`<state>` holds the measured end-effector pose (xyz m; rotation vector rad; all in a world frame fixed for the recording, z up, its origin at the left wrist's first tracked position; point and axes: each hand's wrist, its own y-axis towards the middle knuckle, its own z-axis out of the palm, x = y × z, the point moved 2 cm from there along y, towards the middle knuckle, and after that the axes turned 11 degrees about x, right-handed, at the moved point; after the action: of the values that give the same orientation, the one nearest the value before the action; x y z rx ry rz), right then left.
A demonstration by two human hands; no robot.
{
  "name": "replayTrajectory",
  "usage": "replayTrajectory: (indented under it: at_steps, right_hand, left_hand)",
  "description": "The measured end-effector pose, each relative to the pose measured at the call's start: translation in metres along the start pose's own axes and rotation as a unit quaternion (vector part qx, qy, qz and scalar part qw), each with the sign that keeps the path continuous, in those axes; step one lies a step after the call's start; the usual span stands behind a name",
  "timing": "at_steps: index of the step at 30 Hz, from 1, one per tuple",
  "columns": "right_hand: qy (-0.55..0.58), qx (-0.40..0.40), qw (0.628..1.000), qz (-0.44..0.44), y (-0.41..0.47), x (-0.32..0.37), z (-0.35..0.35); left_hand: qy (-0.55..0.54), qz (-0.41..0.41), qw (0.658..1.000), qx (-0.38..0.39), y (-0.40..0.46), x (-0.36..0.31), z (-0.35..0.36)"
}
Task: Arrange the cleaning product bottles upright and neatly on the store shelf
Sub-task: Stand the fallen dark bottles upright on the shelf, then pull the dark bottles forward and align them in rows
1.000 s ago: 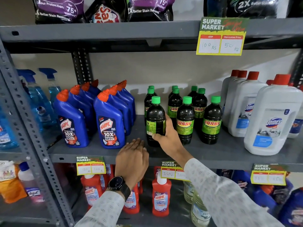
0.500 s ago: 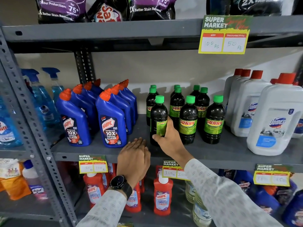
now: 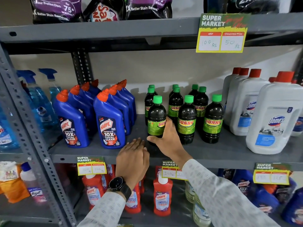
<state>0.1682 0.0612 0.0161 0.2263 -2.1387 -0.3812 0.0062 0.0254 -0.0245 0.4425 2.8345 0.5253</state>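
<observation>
Gripping the upright Sunny bottle [image 3: 156,119] low, right hand [image 3: 167,140]; left hand [image 3: 132,159] rests flat, fingers spread, beside it.

Dark Sunny bottles [image 3: 186,118] with green caps stand upright in rows mid-shelf [image 3: 221,151]. The front-left one [image 3: 156,118] stands upright, its label turned partly aside. Blue Harpic bottles [image 3: 109,122] stand in two rows to their left, white Domex jugs [image 3: 275,118] to their right.

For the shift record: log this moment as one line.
right hand: gripping front-left Sunny bottle, upright, label turned aside | left hand: flat on shelf edge, empty
</observation>
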Motion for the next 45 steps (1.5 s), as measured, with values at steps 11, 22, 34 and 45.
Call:
replayTrajectory:
  at_steps: [11,22,34,45]
  right_hand:
    - [-0.001,0.003,1.000,-0.006,0.001,-0.006,0.003]
    - [-0.023,0.018,1.000,-0.001,-0.004,0.001,-0.001]
    - [-0.036,-0.143,0.988,0.043,-0.054,-0.033,-0.097]
    - [-0.011,-0.032,0.998,0.058,-0.034,-0.049,-0.093]
  left_hand:
    - [0.004,0.003,1.000,-0.008,0.002,0.001,0.003]
    - [-0.007,0.009,1.000,-0.011,0.000,0.001,-0.001]
    - [-0.546,-0.026,0.828,0.128,0.053,0.001,-0.029]
    - [-0.475,-0.001,0.867,0.149,0.065,-0.003,-0.024]
